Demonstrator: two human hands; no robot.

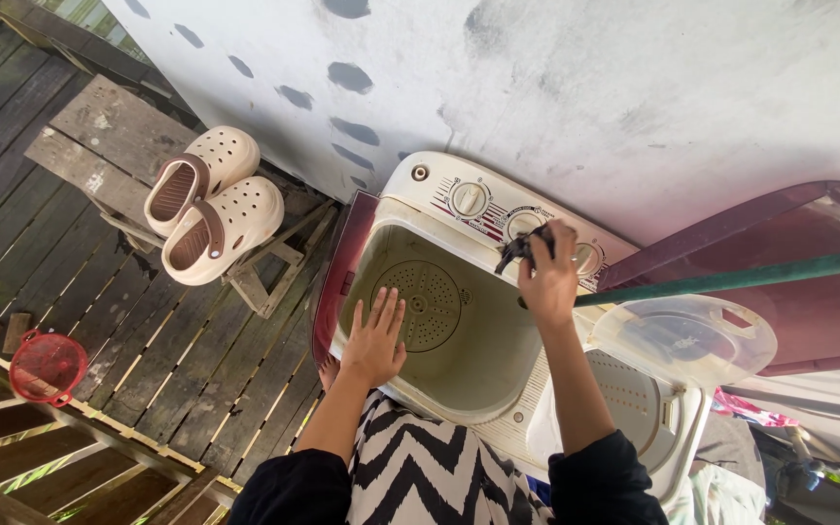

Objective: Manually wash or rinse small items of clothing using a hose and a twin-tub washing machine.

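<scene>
While the left hand (376, 342) rests flat, fingers spread, on the cream plastic twin-tub washing machine (459, 389), the right hand (548, 277) pinches a dark wet scrap (520, 249) above the empty wash tub (439, 311); clearing debris appears underway, discarding seems next.

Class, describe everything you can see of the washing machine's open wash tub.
The wash tub is a deep, cream plastic basin, open and apparently empty, with a round perforated disc at its bottom. It sits left of the spin compartment, below the dial panel. The left hand rests flat on its near rim; the right hand holds something dark above it.

Two clogs (208, 204), maybe three dials (522, 226)
</scene>
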